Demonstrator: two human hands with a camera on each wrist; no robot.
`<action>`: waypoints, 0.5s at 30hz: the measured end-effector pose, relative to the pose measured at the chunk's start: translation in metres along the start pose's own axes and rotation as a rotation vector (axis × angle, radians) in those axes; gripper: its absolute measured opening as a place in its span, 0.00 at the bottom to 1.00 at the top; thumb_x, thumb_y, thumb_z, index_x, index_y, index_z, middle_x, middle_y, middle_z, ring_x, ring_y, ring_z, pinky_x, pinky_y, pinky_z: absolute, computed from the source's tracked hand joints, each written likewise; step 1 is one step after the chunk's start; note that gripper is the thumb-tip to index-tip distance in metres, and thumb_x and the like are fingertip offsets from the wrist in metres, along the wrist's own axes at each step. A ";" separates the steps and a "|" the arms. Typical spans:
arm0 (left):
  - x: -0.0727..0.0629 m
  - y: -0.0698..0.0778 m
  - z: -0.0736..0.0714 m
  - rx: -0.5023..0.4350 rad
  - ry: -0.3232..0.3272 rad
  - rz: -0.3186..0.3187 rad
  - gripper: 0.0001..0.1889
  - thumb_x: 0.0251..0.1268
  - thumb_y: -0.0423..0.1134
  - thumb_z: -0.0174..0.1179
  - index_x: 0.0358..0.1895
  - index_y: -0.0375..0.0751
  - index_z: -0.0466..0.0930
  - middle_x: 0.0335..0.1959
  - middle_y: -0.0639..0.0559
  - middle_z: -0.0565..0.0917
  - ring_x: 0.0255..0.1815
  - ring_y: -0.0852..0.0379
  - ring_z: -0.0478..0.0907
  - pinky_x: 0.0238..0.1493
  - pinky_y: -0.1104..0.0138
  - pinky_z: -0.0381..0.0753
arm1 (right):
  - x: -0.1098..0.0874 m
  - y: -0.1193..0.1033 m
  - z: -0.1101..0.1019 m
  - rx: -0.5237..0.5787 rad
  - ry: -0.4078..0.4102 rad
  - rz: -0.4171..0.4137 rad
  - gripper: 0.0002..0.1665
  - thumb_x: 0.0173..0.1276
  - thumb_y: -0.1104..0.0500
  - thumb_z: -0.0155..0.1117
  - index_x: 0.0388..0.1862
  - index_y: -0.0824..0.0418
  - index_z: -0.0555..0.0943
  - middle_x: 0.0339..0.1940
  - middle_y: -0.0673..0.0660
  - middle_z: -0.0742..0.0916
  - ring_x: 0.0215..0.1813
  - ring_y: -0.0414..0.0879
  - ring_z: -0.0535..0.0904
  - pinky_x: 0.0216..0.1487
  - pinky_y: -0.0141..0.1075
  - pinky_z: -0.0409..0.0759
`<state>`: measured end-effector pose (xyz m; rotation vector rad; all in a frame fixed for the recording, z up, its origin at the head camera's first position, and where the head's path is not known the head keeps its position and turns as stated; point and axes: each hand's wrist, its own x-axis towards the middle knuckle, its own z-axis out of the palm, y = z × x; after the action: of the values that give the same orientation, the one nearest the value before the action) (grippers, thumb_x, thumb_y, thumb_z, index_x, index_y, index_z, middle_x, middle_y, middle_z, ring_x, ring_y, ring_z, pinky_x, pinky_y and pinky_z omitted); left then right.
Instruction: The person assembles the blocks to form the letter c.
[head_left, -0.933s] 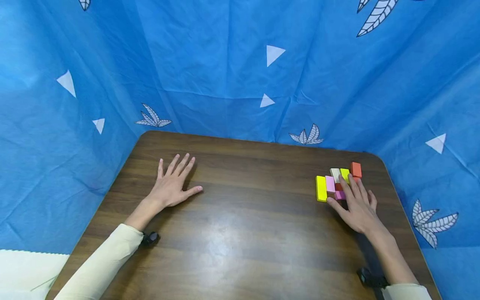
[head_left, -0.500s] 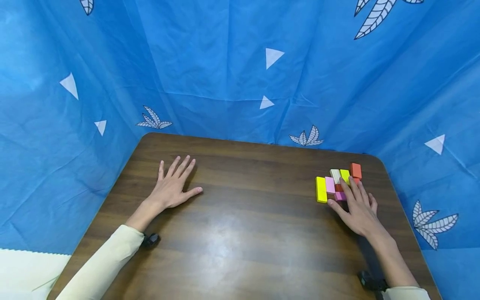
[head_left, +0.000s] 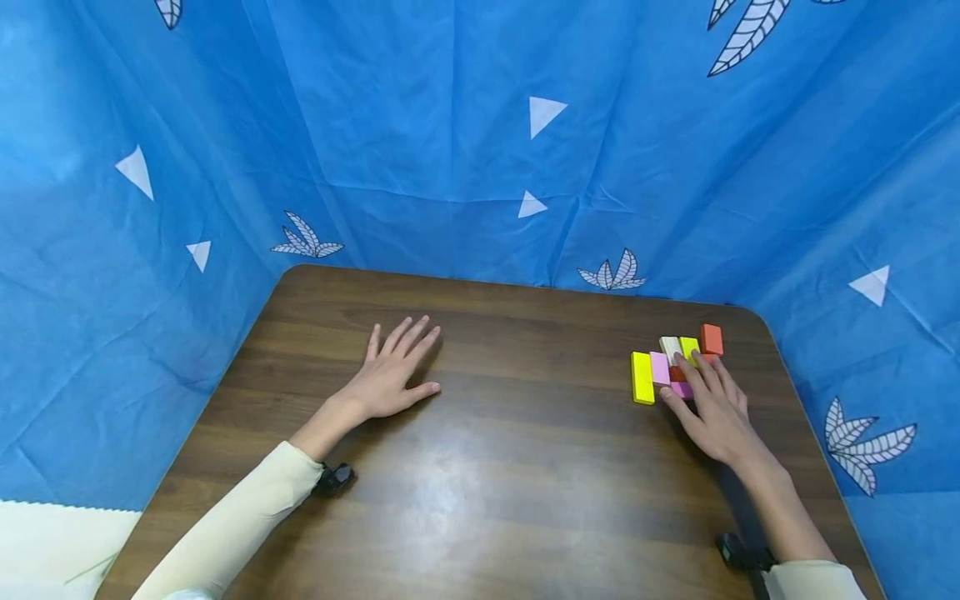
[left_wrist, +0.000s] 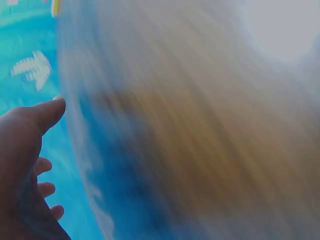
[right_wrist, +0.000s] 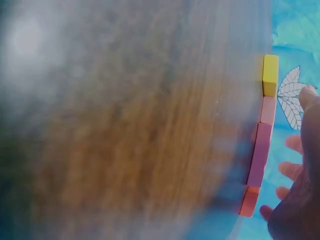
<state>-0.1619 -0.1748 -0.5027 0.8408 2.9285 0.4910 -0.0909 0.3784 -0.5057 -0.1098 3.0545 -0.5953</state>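
A group of wooden blocks lies at the right of the table in the head view. It includes a long yellow block [head_left: 642, 378], a pink block [head_left: 659, 367], a white block [head_left: 670, 350], a smaller yellow block [head_left: 688, 350], a purple block [head_left: 682, 390] and an orange block [head_left: 712, 339]. My right hand [head_left: 716, 421] reaches over the near right side of the group, fingers extended, hiding part of it. Whether the fingertips touch the blocks, I cannot tell. To the left, my left hand [head_left: 386, 383] holds nothing, its fingers spread above the wooden tabletop.
The brown wooden table [head_left: 510, 467] has rounded far corners. A blue curtain [head_left: 405, 125] with white leaves and triangles hangs behind it and along both sides. Each wrist wears a small black camera, such as the left wrist camera [head_left: 335, 477].
My left hand has moved to the right across the table. The right hand's fingers have drawn slightly closer together, and its thumb has shifted a little. The blocks look unmoved.
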 end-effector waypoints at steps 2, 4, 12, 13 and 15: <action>0.010 0.017 0.004 -0.006 -0.015 0.034 0.48 0.76 0.61 0.63 0.90 0.50 0.50 0.92 0.44 0.49 0.92 0.35 0.44 0.84 0.26 0.34 | 0.002 0.001 0.001 0.006 0.014 -0.029 0.45 0.85 0.36 0.52 0.90 0.54 0.54 0.88 0.74 0.58 0.88 0.76 0.41 0.74 0.82 0.45; 0.020 0.035 0.009 -0.018 -0.030 0.063 0.48 0.77 0.61 0.63 0.90 0.50 0.49 0.92 0.45 0.50 0.92 0.36 0.45 0.84 0.27 0.34 | 0.004 0.001 0.003 0.012 0.039 -0.056 0.43 0.85 0.39 0.54 0.89 0.56 0.58 0.86 0.74 0.61 0.87 0.75 0.43 0.72 0.81 0.47; 0.063 0.095 0.028 -0.095 -0.108 0.167 0.47 0.79 0.61 0.60 0.91 0.54 0.45 0.91 0.47 0.52 0.93 0.40 0.40 0.86 0.30 0.30 | 0.016 -0.005 0.001 0.007 0.107 -0.076 0.37 0.83 0.41 0.58 0.79 0.63 0.72 0.77 0.75 0.71 0.78 0.75 0.53 0.69 0.76 0.54; 0.068 0.100 0.029 -0.100 -0.113 0.171 0.47 0.80 0.61 0.60 0.91 0.54 0.45 0.91 0.47 0.53 0.93 0.40 0.40 0.87 0.31 0.30 | 0.018 -0.005 0.001 0.004 0.107 -0.075 0.37 0.83 0.41 0.58 0.79 0.63 0.72 0.76 0.75 0.71 0.77 0.75 0.53 0.69 0.75 0.54; 0.078 0.110 0.032 -0.087 -0.119 0.182 0.46 0.80 0.61 0.60 0.90 0.53 0.47 0.90 0.48 0.55 0.93 0.41 0.42 0.87 0.32 0.33 | 0.020 -0.006 -0.001 -0.003 0.104 -0.076 0.36 0.82 0.42 0.60 0.78 0.63 0.73 0.74 0.75 0.72 0.76 0.75 0.54 0.68 0.74 0.56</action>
<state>-0.1675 -0.0364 -0.4951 1.0908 2.7163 0.5550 -0.1110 0.3721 -0.5031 -0.2019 3.1638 -0.6196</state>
